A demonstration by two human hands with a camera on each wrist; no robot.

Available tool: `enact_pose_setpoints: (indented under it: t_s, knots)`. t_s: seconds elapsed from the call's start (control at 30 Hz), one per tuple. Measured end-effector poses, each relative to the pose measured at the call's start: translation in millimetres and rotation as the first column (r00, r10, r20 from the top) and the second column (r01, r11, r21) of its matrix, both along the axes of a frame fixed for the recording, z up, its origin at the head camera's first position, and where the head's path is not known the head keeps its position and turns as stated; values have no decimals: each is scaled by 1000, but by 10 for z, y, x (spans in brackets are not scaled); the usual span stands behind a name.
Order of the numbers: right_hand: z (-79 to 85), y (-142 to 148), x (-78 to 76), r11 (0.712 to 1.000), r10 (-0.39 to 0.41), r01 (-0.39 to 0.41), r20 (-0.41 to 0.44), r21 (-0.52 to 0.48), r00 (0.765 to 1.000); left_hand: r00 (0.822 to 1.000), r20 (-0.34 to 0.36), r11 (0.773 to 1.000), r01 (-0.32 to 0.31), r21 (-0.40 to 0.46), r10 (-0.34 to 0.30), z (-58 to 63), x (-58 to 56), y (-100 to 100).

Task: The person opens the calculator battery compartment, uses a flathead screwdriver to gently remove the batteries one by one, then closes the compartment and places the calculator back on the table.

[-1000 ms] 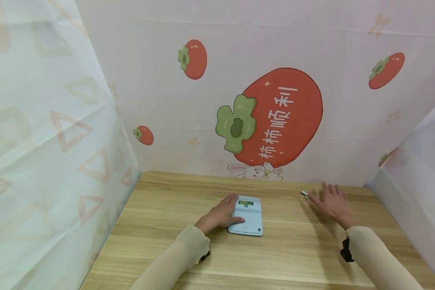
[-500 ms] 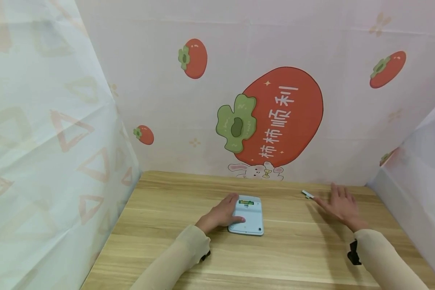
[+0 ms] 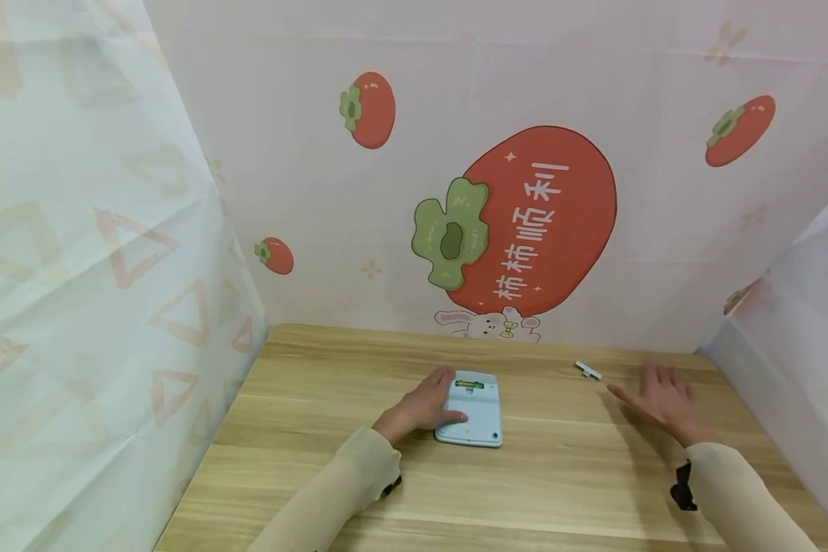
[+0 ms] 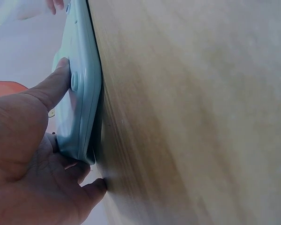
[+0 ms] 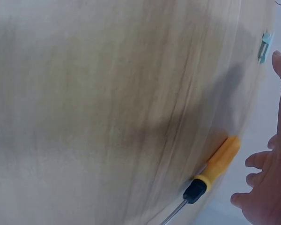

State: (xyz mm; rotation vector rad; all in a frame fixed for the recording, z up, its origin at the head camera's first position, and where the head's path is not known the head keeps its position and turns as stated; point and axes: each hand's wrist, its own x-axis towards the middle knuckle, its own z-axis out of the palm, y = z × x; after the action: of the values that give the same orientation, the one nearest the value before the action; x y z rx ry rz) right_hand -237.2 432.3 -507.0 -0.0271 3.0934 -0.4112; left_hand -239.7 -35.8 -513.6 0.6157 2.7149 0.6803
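A flat light-blue device (image 3: 476,422), which looks like a calculator lying face down, is on the wooden table. A green-and-yellow battery (image 3: 469,385) shows in the slot near its far edge. My left hand (image 3: 424,402) grips the device's left side; in the left wrist view the thumb (image 4: 56,86) presses on its back and the other fingers are at its edge. To the right, a small light-blue battery cover (image 3: 588,370) rests on the tabletop. My right hand (image 3: 665,399) is just right of that cover, fingers spread, holding nothing. An orange-handled screwdriver (image 5: 220,161) lies near it in the right wrist view.
The wooden table (image 3: 359,498) meets a pale back wall (image 3: 303,184) printed with persimmons. White sheets hang on the left (image 3: 96,322) and right sides. In the head view I cannot make out the screwdriver.
My right hand has moved right, away from the battery cover, which now lies apart from the thumb. My left hand and the device have stayed in place.
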Motion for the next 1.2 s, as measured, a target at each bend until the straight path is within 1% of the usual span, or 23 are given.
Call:
enact_pose_setpoints:
  t_s: [0.2, 0.53, 0.67, 0.83, 1.07, 1.2]
  knots:
    - [-48, 56, 41, 1000, -16, 16, -10, -4, 1000, 1000, -3, 1000, 5, -1, -5, -7, -2, 3]
    - [-74, 132, 113, 999, -37, 38, 10, -32, 999, 1000, 3, 1000, 4, -10, -4, -1, -9, -10]
    - [-102, 177, 127, 998, -49, 50, 27, -41, 998, 1000, 5, 1000, 5, -5, -5, -1, -10, -13]
    - [-129, 224, 134, 998, -42, 44, 36, -46, 998, 1000, 10, 1000, -1, 1, 1, -3, -14, -13]
    - [-151, 282, 152, 997, -46, 50, 72, -55, 996, 1000, 16, 1000, -2, 2, 2, -20, -5, -7]
    - [-157, 289, 144, 997, -58, 61, 60, -46, 996, 1000, 12, 1000, -6, 0, 6, -11, -1, -4]
